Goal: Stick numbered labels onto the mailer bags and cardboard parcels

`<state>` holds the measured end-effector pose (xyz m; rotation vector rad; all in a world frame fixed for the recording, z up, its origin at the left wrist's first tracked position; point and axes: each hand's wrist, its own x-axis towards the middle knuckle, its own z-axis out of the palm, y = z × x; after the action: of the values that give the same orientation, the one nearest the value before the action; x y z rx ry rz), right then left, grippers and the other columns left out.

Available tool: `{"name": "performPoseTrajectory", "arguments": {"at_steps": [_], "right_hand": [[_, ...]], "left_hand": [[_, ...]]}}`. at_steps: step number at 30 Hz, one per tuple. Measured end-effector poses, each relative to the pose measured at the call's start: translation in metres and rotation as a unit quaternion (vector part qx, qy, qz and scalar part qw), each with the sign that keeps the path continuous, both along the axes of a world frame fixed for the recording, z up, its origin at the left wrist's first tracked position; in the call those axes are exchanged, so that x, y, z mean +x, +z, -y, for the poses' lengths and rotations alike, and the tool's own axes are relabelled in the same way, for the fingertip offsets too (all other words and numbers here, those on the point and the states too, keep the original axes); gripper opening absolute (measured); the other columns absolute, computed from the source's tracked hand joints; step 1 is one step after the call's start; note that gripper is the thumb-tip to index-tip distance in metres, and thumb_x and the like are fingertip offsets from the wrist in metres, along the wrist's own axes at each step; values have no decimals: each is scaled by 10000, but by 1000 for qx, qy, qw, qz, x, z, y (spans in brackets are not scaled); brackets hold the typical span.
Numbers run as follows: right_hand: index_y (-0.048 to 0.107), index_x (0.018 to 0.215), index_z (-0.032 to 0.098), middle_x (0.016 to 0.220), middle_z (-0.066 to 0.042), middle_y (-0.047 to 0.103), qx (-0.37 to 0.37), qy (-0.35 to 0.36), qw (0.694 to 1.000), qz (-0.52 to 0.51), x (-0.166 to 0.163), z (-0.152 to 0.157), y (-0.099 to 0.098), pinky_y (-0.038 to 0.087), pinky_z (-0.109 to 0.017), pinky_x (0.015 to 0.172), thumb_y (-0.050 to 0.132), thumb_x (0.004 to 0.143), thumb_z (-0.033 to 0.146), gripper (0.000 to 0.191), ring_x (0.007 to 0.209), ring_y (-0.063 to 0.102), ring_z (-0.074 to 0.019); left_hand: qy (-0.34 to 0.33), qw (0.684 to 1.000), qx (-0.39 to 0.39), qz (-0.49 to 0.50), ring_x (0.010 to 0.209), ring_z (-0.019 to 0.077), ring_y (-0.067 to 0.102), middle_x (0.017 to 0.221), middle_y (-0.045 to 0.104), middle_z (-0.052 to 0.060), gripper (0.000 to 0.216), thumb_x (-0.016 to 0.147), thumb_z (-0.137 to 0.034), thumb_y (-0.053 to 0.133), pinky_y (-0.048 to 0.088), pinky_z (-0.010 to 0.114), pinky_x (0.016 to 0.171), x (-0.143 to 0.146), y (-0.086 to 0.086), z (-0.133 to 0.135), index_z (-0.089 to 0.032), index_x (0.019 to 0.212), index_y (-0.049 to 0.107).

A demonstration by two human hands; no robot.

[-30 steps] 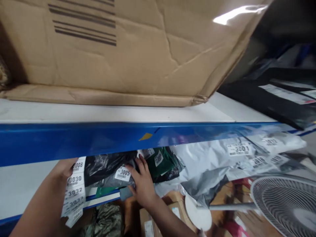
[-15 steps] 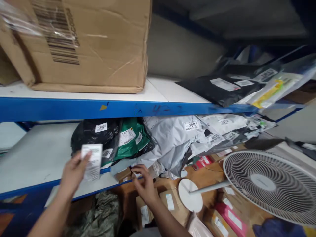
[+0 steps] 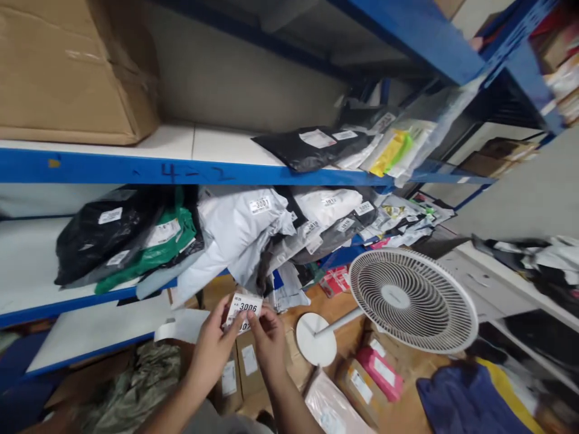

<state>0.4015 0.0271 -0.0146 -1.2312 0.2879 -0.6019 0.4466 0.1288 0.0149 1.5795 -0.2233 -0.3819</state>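
Both hands pinch a small stack of white labels (image 3: pixel 244 305), with "3006" printed on the upper one. My left hand (image 3: pixel 218 337) grips its left side, thumb on the front. On its right lower side, my right hand (image 3: pixel 268 337) is closed with thumb and fingers pressed on it. Past the hands, on the shelf, lie a grey-white bag (image 3: pixel 235 226) labelled 3001, a green bag (image 3: pixel 176 235) and a black bag (image 3: pixel 108 235) with a white label.
A big cardboard box (image 3: pixel 58 72) stands on the upper shelf (image 3: pixel 221 147), with a black bag (image 3: pixel 298 150) further right. A white fan (image 3: pixel 409 298) is close on the right. Boxes, a pink parcel (image 3: pixel 380 374) and dark blue cloth (image 3: pixel 456 398) lie on the floor.
My view has turned to the right. The labels, held in my left hand alone before, are now between both hands. My right hand has closed on them.
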Motion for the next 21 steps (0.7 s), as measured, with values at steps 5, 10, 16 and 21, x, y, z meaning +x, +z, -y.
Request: {"name": "performPoseTrajectory", "arguments": {"at_steps": [5, 10, 16, 21], "right_hand": [[687, 760, 187, 724, -28, 681, 66, 19, 994, -84, -82, 53, -38, 483, -274, 672, 731, 675, 475, 304, 688, 595, -154], [695, 770, 189, 666, -11, 651, 94, -1, 982, -161, -165, 86, -80, 435, -229, 560, 761, 648, 438, 285, 589, 546, -115], [636, 644, 167, 516, 39, 518, 222, 65, 949, -216, -235, 88, -127, 346, -216, 507, 738, 656, 503, 351, 479, 411, -67], [664, 668, 169, 568, 22, 566, 239, 55, 937, -251, -283, 95, -154, 374, -227, 529, 788, 573, 505, 370, 509, 456, -79]], "left_hand": [[-48, 994, 70, 71, 706, 175, 599, 721, 649, 30, 360, 792, -510, 516, 467, 234, 665, -69, -28, 56, -175, 732, 632], [-125, 968, 202, 82, 556, 134, 515, 568, 542, -14, 375, 807, -517, 469, 398, 212, 551, -136, -71, 77, -202, 606, 504], [-190, 946, 254, -71, 645, 169, 565, 657, 611, -6, 420, 802, -612, 408, 433, 237, 631, -201, -112, 79, -214, 738, 529], [-236, 937, 211, -144, 771, 193, 600, 782, 677, 21, 463, 832, -585, 364, 461, 251, 703, -247, -144, 75, -191, 880, 601]]}}
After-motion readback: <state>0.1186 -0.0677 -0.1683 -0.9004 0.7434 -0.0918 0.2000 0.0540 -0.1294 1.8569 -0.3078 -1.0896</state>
